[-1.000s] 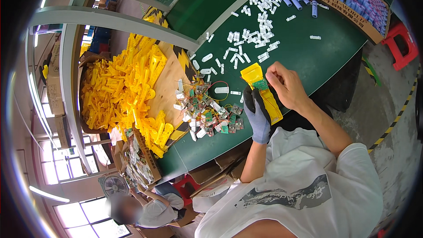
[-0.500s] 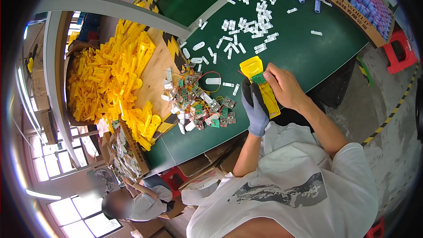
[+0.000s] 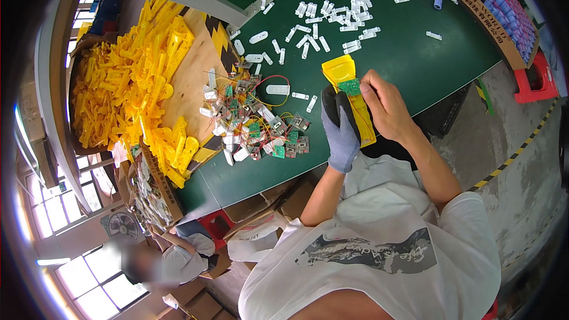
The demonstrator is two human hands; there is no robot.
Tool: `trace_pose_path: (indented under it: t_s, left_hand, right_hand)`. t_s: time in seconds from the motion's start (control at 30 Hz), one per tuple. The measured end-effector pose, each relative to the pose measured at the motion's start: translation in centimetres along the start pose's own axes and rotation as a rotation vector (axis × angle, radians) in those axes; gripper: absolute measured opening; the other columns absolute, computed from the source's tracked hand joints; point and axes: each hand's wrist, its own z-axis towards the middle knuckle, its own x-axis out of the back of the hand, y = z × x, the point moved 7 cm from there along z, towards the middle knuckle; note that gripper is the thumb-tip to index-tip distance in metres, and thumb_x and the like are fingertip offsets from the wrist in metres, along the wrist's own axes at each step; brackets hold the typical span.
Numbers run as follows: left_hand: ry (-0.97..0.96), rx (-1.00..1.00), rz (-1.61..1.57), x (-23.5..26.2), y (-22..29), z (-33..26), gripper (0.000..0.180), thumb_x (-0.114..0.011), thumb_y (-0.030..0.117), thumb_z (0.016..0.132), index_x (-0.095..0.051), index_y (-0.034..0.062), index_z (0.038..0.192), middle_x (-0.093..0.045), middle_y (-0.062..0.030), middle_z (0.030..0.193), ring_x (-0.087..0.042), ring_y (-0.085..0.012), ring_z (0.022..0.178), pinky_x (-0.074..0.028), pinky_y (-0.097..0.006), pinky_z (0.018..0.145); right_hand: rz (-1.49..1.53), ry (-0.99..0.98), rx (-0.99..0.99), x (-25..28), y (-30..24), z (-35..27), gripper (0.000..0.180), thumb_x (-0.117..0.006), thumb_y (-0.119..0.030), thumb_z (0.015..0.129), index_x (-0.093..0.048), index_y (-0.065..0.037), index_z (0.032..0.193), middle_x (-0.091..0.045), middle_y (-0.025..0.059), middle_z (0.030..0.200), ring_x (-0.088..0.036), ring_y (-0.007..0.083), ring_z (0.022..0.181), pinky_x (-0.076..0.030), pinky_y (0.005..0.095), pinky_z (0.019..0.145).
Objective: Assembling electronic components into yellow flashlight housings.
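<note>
My left hand (image 3: 341, 139), in a grey glove with black on its finger side, is closed round a long yellow plastic shell (image 3: 339, 71) held above the table edge. A small green circuit board (image 3: 349, 87) lies across the upper part of the shell's hollow. The thumb and fingers of my bare right hand (image 3: 388, 108) pinch the board at its right end. Whether the board is seated or held just above the shell, I cannot tell. Left of my hands, a heap of wired parts (image 3: 255, 129) holds green boards, metal pieces, white plastic parts and red and yellow wires.
Many small white plastic pieces (image 3: 315, 43) are scattered over the green table (image 3: 403, 53). Yellow shells (image 3: 124, 89) pile up on the left. A carton (image 3: 474, 9) of blue-violet cylindrical cells stands far right, beside a red stool (image 3: 536, 80). Another person (image 3: 186, 259) sits lower left.
My view has shifted, so the table's contents sit further left. The board shows more clearly and sticks out further to the right, with my right hand drawn slightly back from the shell.
</note>
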Motion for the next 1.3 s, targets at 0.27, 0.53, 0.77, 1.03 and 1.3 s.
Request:
trace_pose_path:
  t_s: [0.27, 0.53, 0.77, 1.03, 1.3]
  left_hand:
    - [-0.075, 0.110, -0.117, -0.4, -0.5, 0.2, 0.025, -0.041, 0.014, 0.102, -0.048, -0.0008, 0.121, -0.054, -0.0081, 0.102, -0.051, -0.0123, 0.090, -0.045, -0.028, 0.080]
    - [-0.034, 0.009, -0.098, 0.7, -0.5, 0.1, 0.013, -0.039, 0.012, 0.102, -0.047, 0.0025, 0.109, -0.051, -0.0044, 0.095, -0.049, -0.0083, 0.084, -0.045, -0.027, 0.075]
    - [0.031, 0.054, -0.295, 0.7, -1.1, 0.2, 0.015, -0.041, 0.014, 0.103, -0.048, 0.0060, 0.113, -0.053, -0.0026, 0.097, -0.052, -0.0090, 0.087, -0.046, -0.027, 0.076]
    - [0.030, -0.021, -0.578, -2.2, 2.5, -0.8, 0.036, -0.047, 0.016, 0.101, -0.037, 0.0074, 0.134, -0.051, -0.0103, 0.127, -0.053, -0.0208, 0.117, -0.042, -0.037, 0.100]
    - [0.249, -0.758, 0.817, -0.2, 9.1, -6.3, 0.059, -0.066, 0.011, 0.084, -0.041, 0.0048, 0.137, -0.044, -0.0142, 0.139, -0.038, -0.0349, 0.131, -0.034, -0.050, 0.106]
  right_hand:
    - [-0.129, 0.057, -0.025, 0.0, -0.1, -0.1, 0.019, -0.041, -0.020, 0.102, -0.042, -0.003, 0.094, -0.055, 0.0195, 0.077, -0.055, 0.0423, 0.073, -0.042, 0.0464, 0.064]
    - [-0.075, 0.020, -0.049, -1.3, -0.8, 0.4, 0.019, -0.040, -0.020, 0.103, -0.043, -0.003, 0.094, -0.053, 0.0185, 0.076, -0.054, 0.0421, 0.073, -0.042, 0.0457, 0.065]
    - [0.019, 0.005, -0.106, -1.2, 0.0, 0.4, 0.020, -0.041, -0.020, 0.103, -0.046, -0.002, 0.096, -0.051, 0.0159, 0.083, -0.053, 0.0335, 0.077, -0.043, 0.0397, 0.074]
    - [-0.035, 0.147, 0.164, 3.9, -3.2, -2.0, 0.034, -0.064, -0.019, 0.089, -0.055, -0.004, 0.118, -0.062, 0.0129, 0.106, -0.060, 0.0325, 0.099, -0.047, 0.0372, 0.087]
    - [-0.292, 0.092, 0.178, 7.2, 0.3, -2.6, 0.041, -0.080, -0.011, 0.070, -0.064, -0.008, 0.108, -0.065, 0.0072, 0.101, -0.061, 0.0273, 0.095, -0.048, 0.0381, 0.084]
